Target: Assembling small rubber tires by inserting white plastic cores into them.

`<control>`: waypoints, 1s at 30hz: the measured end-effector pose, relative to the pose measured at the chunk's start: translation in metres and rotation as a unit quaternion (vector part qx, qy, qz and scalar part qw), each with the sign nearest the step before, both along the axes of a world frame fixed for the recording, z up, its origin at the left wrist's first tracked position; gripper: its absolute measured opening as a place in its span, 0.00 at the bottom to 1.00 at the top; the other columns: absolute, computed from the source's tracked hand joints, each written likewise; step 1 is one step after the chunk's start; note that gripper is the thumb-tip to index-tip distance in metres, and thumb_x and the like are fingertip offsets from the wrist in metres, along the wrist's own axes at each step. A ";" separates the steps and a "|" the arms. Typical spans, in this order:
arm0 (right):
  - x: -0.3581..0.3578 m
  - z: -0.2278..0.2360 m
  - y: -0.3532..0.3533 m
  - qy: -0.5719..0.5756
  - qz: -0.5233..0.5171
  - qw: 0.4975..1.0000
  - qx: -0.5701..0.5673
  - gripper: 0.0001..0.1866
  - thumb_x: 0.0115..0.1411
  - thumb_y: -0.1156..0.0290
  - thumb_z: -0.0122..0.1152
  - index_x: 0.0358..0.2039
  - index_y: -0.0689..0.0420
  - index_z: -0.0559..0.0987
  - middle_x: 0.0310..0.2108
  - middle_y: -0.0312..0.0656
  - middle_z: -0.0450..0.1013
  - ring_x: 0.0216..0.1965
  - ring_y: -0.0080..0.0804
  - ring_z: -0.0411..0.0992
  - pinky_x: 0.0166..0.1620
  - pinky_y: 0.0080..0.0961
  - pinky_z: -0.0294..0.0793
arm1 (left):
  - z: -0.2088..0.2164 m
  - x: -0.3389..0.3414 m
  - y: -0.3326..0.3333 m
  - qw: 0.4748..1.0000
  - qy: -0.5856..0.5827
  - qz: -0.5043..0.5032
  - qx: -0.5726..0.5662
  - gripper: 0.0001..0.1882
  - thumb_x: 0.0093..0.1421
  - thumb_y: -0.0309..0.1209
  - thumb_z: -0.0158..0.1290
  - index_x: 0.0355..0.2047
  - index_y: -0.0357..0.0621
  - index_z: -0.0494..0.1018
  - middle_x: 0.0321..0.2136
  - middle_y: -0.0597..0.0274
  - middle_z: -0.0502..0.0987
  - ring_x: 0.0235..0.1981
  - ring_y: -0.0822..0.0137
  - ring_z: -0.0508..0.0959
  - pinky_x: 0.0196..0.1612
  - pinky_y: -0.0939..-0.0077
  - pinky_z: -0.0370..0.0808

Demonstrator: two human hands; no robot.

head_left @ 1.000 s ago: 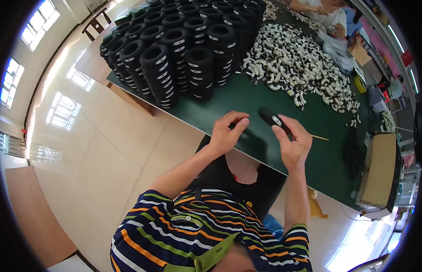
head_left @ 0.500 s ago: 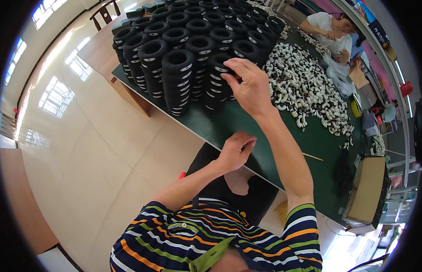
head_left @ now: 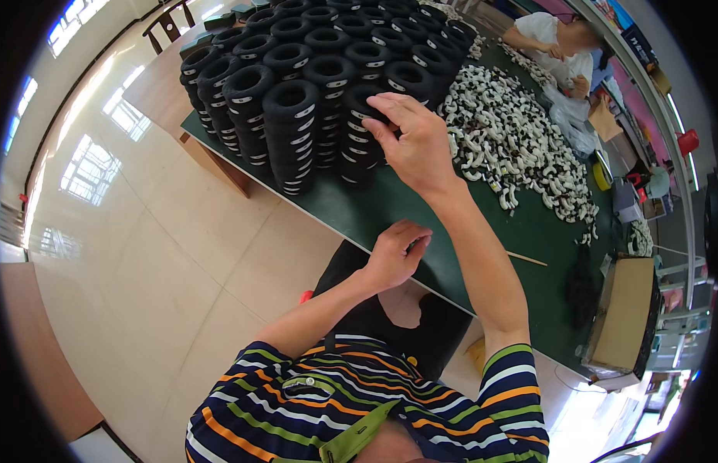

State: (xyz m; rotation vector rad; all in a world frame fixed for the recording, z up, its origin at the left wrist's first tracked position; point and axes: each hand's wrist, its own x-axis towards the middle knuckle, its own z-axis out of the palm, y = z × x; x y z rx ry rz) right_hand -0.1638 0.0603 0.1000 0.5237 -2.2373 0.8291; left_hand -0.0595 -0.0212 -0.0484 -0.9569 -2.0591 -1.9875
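Black doughnut-shaped rings (head_left: 289,96), soft-looking and each with a small white label, stand in tall stacks on the green tabletop (head_left: 340,216). My right hand (head_left: 414,139) reaches up to the front right stack. Its thumb and fingertips pinch the near right edge of that stack's top ring (head_left: 357,96), beside the label. My left hand (head_left: 397,251) is low over the table's front edge, fingers curled in. Whatever it may hold is hidden.
Small white curved pieces (head_left: 521,147) lie heaped right of the stacks. A thin wooden stick (head_left: 527,258) and an open cardboard box (head_left: 621,312) are at the right. Across the table sits another person (head_left: 540,42), hands near a clear plastic bag (head_left: 571,123).
The whole view has shifted slightly. My right hand stays at the top ring with nearly the same grip, and my left hand stays curled near the table edge.
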 end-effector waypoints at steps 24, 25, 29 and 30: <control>0.351 -0.113 0.371 -0.110 -0.737 0.667 0.025 0.14 0.62 0.63 0.67 0.41 0.59 0.85 0.42 0.49 0.80 0.47 0.50 0.77 0.50 0.43 0.78 | 0.000 0.002 0.015 0.995 -0.023 -0.013 -0.093 0.06 0.67 0.21 0.56 0.42 0.31 0.79 0.36 0.56 0.81 0.37 0.66 0.79 0.45 0.75 0.75; 0.360 -0.116 0.376 -0.132 -0.750 0.647 0.044 0.15 0.61 0.61 0.68 0.41 0.59 0.85 0.45 0.49 0.77 0.50 0.50 0.75 0.50 0.43 0.77 | -0.002 0.001 0.014 0.994 -0.017 -0.015 -0.105 0.06 0.68 0.22 0.55 0.42 0.31 0.79 0.37 0.58 0.80 0.38 0.69 0.77 0.44 0.78 0.74; 0.374 -0.132 0.388 -0.121 -0.703 0.700 0.036 0.15 0.60 0.64 0.69 0.41 0.63 0.85 0.44 0.50 0.77 0.47 0.52 0.76 0.50 0.43 0.77 | -0.002 0.000 0.019 0.990 -0.005 -0.012 -0.137 0.07 0.70 0.24 0.55 0.43 0.32 0.78 0.37 0.62 0.78 0.37 0.73 0.75 0.43 0.80 0.73; 0.377 -0.136 0.388 -0.119 -0.705 0.698 0.033 0.15 0.60 0.64 0.69 0.41 0.63 0.85 0.44 0.50 0.77 0.47 0.52 0.76 0.50 0.43 0.77 | -0.001 0.000 0.021 0.990 -0.002 -0.015 -0.137 0.07 0.70 0.24 0.55 0.43 0.32 0.78 0.37 0.62 0.78 0.37 0.73 0.75 0.43 0.80 0.73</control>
